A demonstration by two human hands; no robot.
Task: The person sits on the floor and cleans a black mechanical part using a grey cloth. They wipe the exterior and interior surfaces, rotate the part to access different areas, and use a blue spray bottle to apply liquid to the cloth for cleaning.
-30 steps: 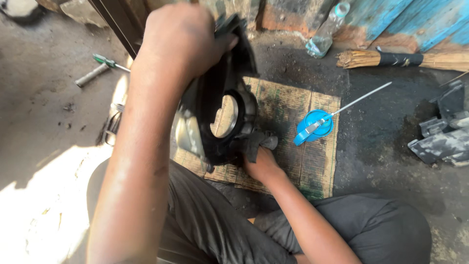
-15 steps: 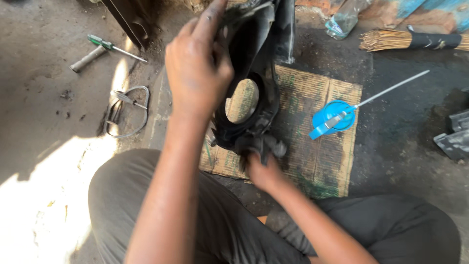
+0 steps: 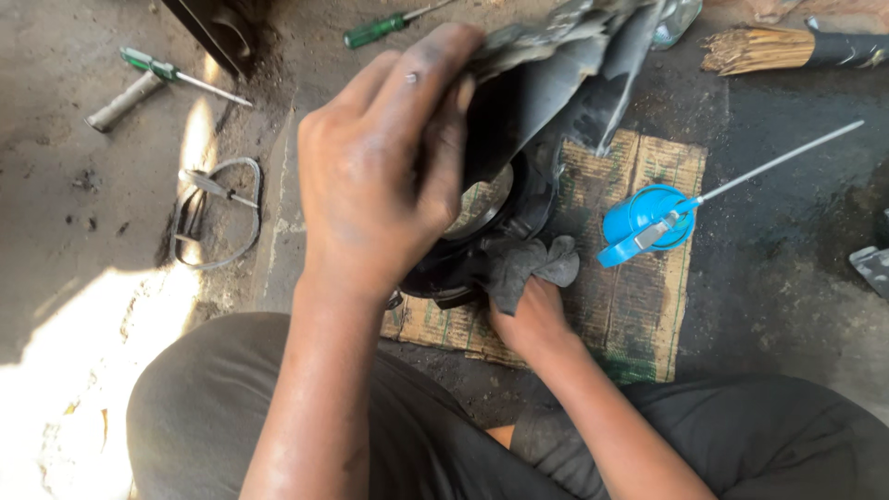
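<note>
Head view, left hand gripping black housing, right hand clutching rag, blue oiler beside.

Left hand grips black housing; right hand holds rag.

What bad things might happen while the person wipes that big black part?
The black housing is tilted, gripped only at its top edge by the left hand; it might slip. The right hand presses a grey rag near its rim and could get pinched. The blue oil can nearby might get knocked over.
</note>
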